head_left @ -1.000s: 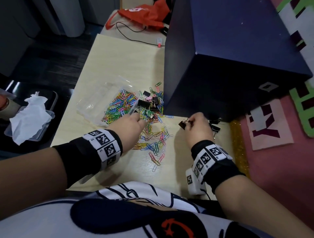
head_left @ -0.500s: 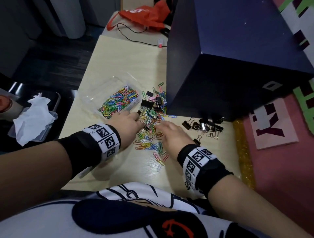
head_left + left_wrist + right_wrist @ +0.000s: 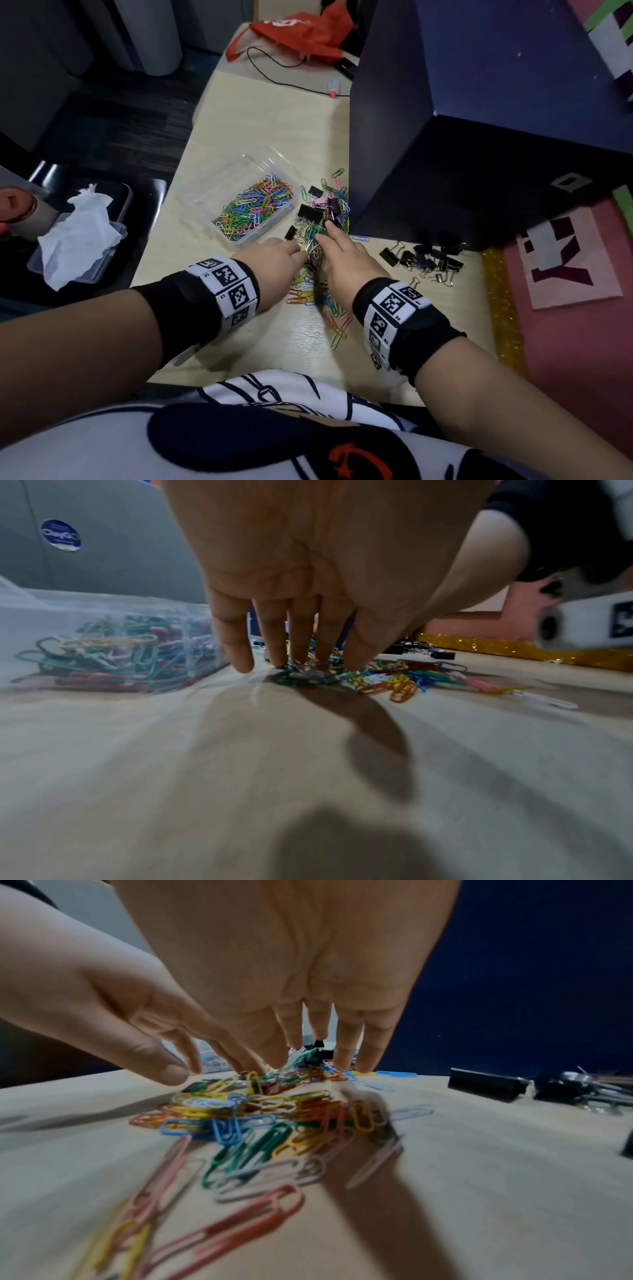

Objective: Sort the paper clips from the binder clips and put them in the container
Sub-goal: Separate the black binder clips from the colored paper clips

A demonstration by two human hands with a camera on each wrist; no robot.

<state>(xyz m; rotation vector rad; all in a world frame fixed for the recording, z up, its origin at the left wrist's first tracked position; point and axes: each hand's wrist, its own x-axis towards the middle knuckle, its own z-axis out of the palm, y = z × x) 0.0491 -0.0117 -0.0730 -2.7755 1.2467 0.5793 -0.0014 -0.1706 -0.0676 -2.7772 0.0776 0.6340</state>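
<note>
A heap of coloured paper clips (image 3: 318,291) mixed with black binder clips (image 3: 310,212) lies mid-table. A clear plastic container (image 3: 219,192) left of it holds several paper clips (image 3: 255,209). Sorted black binder clips (image 3: 428,262) sit in a group to the right. My left hand (image 3: 274,255) and my right hand (image 3: 342,250) both reach into the heap, straight fingers down on the clips. In the left wrist view the left fingertips (image 3: 301,661) touch the clips (image 3: 394,683) beside the container (image 3: 103,642). In the right wrist view the right fingers (image 3: 356,1053) press on the paper clips (image 3: 274,1123).
A large dark blue box (image 3: 479,137) stands at the heap's right and back. An orange bag (image 3: 301,27) and a black cable (image 3: 274,75) lie at the table's far end. A tissue in a tray (image 3: 78,233) sits off the left edge.
My right hand left the binder clip group at the right and moved left into the mixed heap. My left hand stayed at the heap's left side.
</note>
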